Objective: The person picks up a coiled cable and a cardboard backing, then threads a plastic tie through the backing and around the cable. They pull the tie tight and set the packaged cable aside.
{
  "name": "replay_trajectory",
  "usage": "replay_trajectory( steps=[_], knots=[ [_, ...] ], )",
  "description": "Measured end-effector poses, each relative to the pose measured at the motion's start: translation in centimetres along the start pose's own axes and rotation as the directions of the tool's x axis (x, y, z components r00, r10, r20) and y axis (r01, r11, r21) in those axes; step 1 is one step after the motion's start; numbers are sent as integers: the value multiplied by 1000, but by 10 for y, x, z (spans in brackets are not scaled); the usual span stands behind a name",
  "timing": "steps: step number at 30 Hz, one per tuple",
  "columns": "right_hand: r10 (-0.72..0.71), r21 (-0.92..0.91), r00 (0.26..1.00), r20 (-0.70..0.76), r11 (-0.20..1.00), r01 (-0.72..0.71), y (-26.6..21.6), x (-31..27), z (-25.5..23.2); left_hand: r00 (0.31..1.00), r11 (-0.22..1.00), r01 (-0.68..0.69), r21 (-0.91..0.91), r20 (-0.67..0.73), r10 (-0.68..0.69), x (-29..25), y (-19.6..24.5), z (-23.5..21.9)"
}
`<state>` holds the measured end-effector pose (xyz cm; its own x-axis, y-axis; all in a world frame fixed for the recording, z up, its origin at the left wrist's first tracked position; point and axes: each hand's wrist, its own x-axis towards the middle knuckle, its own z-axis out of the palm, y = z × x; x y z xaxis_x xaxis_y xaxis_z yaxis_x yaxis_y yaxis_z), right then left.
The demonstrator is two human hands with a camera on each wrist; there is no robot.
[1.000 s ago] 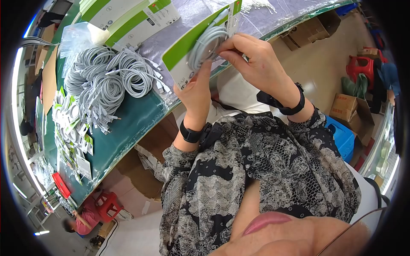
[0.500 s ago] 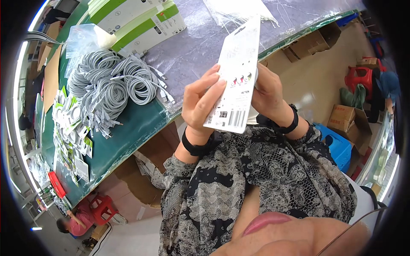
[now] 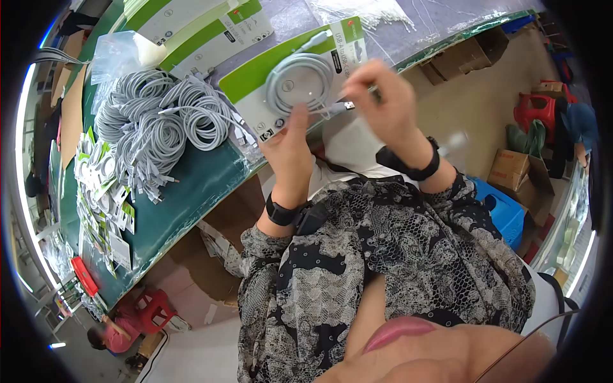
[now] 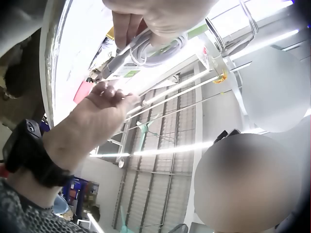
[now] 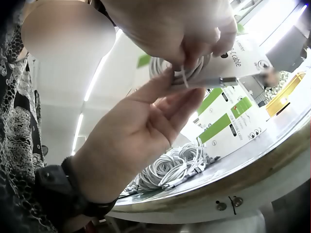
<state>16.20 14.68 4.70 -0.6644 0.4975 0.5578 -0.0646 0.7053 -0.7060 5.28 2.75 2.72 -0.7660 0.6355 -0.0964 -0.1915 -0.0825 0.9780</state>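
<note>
At twelve o'clock in the head view, near the edge of the counter (image 3: 201,185), a person holds up a printed card (image 3: 300,89) with a coiled grey cable (image 3: 273,90) lying against its front. Half a second ago the card's white back, with its barcode, was turned this way; now the green-and-white front shows again, coil and all.

The left hand (image 3: 290,150), at the card's six o'clock, pinches card and coil together, thumb in front. The right hand (image 3: 386,105), between three and four o'clock of the card, is blurred, its fingers bent; whether it grips anything cannot be told. Just beside it, at the card's four o'clock, a USB plug (image 3: 348,106) sticks out past the edge. In the right wrist view a thin white tie (image 5: 184,76) crosses the coil, beneath the right hand's fingers.

That turn back to the front suggests attention has returned to the cable side, and the coil appears to be nearly fastened, though the loose plug and the tie may still want tidying.

Around the hands: more grey cables (image 3: 150,127) heap at ten o'clock, carded ones (image 3: 102,191) spread at nine, printed boxes (image 3: 223,38) stand at eleven, and loose white strips (image 3: 367,13) lie between twelve and one.
</note>
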Motion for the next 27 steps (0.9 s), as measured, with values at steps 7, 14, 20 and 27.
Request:
replay_trajectory(
  steps=[7, 14, 20, 27],
  knots=[
    [465, 494, 883, -58, 782, -379, 50, -10, 8, 991, 899, 117, -422, 109, -78, -11, 7, -4],
    [132, 194, 927, 350, 958, -209, 53, -27, 29, 997, 933, 67, -354, 70, -45, -18, 8, -11],
    [103, 226, 950, 296, 959, -174, 47, -28, 32, 997, 950, 70, -305, 52, -57, -21, 17, -7],
    [-134, 99, 983, 124, 988, 122, 50, -32, 42, 990, 948, 127, -291, 99, -102, -17, 8, -16]
  ],
)
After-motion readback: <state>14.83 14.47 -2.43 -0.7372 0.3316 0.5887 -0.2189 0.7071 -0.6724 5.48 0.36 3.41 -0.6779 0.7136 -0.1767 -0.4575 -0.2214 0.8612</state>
